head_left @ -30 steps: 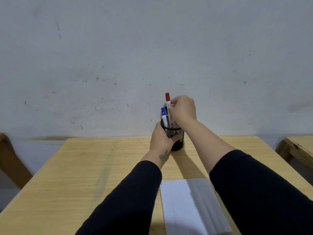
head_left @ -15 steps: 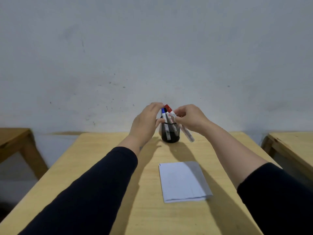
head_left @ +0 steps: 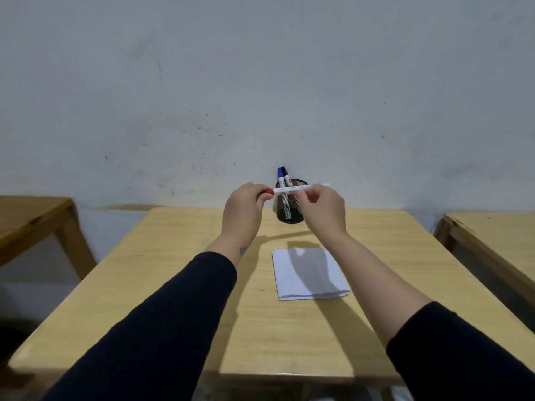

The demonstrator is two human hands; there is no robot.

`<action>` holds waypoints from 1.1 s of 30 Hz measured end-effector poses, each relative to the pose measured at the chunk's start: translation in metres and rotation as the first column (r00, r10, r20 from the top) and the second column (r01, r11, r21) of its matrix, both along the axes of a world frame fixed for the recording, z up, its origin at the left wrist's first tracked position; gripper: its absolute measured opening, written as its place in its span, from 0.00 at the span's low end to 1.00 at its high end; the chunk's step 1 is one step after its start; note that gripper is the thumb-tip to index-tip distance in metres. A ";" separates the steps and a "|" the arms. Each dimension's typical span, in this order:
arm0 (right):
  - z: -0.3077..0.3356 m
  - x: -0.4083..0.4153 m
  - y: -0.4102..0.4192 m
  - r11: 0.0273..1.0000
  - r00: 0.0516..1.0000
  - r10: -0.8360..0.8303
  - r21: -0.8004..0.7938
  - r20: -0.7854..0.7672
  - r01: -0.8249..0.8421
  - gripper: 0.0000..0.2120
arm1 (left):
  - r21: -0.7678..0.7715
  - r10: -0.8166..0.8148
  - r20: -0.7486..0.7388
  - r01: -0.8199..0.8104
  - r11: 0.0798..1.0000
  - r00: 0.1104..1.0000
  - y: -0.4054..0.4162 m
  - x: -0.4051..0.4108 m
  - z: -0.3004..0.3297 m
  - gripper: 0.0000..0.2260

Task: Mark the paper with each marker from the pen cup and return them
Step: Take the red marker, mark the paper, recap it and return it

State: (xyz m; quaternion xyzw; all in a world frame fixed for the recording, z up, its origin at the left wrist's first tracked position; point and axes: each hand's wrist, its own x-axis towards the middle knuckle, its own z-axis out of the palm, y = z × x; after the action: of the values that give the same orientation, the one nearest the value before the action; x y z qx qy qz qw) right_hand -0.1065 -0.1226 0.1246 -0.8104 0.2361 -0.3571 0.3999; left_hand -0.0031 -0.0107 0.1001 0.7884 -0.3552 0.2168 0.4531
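Observation:
A red-capped white marker (head_left: 291,190) is held level in the air between both hands, in front of the black mesh pen cup (head_left: 293,211). My left hand (head_left: 244,212) pinches its red cap end. My right hand (head_left: 324,211) grips the white barrel, whose tail sticks out to the right. In the cup stand a blue-capped marker (head_left: 280,176) and a black-capped marker (head_left: 286,176), at the table's far edge against the wall. A folded white paper (head_left: 308,274) lies on the table below my right forearm.
The wooden table (head_left: 179,285) stands against a grey wall. Another wooden table (head_left: 31,215) is at the left and a third (head_left: 492,235) at the right, with gaps between them.
The red marker has come out of the cup and turned level. My left hand left the cup and took the cap end. The view has pulled back from the cup.

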 end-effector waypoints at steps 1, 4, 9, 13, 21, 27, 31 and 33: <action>0.000 0.001 0.004 0.963 0.997 0.072 0.262 -0.038 -0.060 0.13 | -0.005 -0.006 -0.017 0.006 1.000 1.000 0.000 -0.005 -0.002 0.07; -0.003 0.003 0.011 0.603 0.974 0.224 0.784 0.012 -0.148 0.17 | 0.059 -0.036 -0.025 0.038 0.998 0.999 -0.003 -0.018 -0.012 0.08; -0.025 0.011 0.008 0.702 0.982 0.184 0.705 -0.038 -0.104 0.17 | 0.116 -0.060 -0.173 0.081 0.990 0.983 -0.003 -0.031 -0.027 0.09; -0.032 0.017 0.008 0.749 0.985 0.165 0.656 -0.051 -0.092 0.17 | 0.025 -0.084 -0.438 0.106 0.994 0.895 -0.007 -0.029 -0.022 0.08; -0.049 0.019 -0.009 0.767 0.996 0.092 0.638 -0.003 -0.069 0.15 | 0.306 0.076 -0.556 0.119 0.945 0.827 0.011 0.000 -0.045 0.08; -0.076 0.019 0.001 0.770 0.992 0.101 0.625 0.076 -0.126 0.04 | 0.406 0.238 -0.384 -0.069 0.911 0.892 0.007 -0.009 -0.090 0.11; -0.081 0.018 -0.001 0.793 0.989 0.082 0.593 0.123 -0.140 0.05 | 0.476 0.240 -0.284 -0.080 0.876 0.928 0.006 -0.009 -0.095 0.15; -0.081 0.020 0.000 0.775 0.983 0.107 0.607 0.150 -0.177 0.04 | 0.477 0.221 -0.260 -0.075 0.876 0.940 0.008 -0.009 -0.099 0.16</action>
State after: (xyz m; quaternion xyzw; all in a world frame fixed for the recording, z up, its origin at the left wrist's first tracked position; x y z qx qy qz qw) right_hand -0.0867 -0.1226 0.0438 -0.6301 0.2563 -0.2719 0.6807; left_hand -0.0122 -0.0024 0.0012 0.9221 -0.2596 0.0360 0.2846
